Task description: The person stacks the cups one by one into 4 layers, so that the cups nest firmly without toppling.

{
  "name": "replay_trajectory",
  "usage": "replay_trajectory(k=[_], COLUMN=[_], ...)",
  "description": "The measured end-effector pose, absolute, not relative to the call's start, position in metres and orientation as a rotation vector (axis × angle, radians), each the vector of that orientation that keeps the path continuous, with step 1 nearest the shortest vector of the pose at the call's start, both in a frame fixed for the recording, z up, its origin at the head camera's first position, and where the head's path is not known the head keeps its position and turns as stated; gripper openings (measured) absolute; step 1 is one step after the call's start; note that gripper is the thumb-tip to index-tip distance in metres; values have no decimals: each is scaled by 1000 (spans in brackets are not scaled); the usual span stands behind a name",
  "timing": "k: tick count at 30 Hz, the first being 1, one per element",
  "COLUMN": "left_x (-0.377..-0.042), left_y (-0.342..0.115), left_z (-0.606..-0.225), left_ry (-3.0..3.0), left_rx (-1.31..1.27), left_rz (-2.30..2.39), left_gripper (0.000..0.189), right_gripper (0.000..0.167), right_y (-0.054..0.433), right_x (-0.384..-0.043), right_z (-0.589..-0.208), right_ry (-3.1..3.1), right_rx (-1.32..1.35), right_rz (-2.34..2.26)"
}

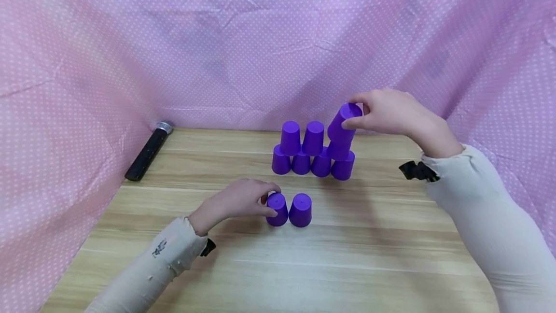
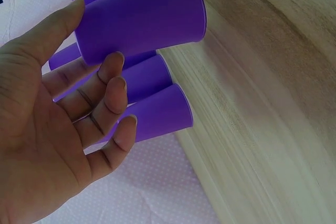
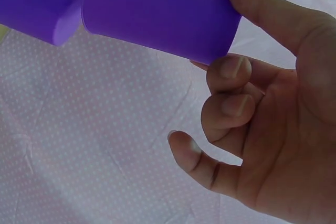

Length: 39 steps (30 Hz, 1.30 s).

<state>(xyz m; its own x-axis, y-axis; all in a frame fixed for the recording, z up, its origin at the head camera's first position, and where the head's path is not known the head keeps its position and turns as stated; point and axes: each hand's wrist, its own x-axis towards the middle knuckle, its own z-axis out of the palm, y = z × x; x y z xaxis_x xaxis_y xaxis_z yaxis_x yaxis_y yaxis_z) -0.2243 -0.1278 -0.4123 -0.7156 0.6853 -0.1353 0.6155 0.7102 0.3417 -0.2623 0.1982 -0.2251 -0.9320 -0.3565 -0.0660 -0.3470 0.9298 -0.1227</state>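
My right hand [image 1: 384,110] pinches an upside-down purple cup [image 1: 342,122] near its closed end. That cup leans, its lower part overlapping the rightmost second-row cup [image 1: 340,149] in the head view. In the right wrist view, the held cup [image 3: 157,17] sits between thumb and fingers, the little finger free. My left hand [image 1: 241,199] has thumb and fingers around the top of the left front cup [image 1: 278,211], which stands upside down on the table. Beside it stands another purple cup [image 1: 300,211]. The left wrist view shows the left hand's cup [image 2: 142,19] against thumb and fingertips.
Behind the front cups, a bottom row of several upside-down cups [image 1: 281,161] carries a second row of three, including a left one [image 1: 290,138] and a middle one [image 1: 313,138]. A black microphone [image 1: 149,151] lies at the wooden table's [image 1: 208,158] back left. Pink dotted cloth [image 1: 243,62] surrounds it.
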Motion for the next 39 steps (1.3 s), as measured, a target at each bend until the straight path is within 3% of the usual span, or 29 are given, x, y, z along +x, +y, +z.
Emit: replay_trajectory(k=[10,39], left_x=[-223,-221], left_y=[-128,-128], left_z=[-413,-413], left_ry=[2664,2687], left_rx=[1013,1057], left_rz=[399,376], left_gripper=[53,48], right_gripper=[67,56], right_y=[190,181], right_x=[-292,-320], right_z=[-218,-226], right_ry=[2920,2893], right_rx=[-489,-498], right_rz=[-165,-170])
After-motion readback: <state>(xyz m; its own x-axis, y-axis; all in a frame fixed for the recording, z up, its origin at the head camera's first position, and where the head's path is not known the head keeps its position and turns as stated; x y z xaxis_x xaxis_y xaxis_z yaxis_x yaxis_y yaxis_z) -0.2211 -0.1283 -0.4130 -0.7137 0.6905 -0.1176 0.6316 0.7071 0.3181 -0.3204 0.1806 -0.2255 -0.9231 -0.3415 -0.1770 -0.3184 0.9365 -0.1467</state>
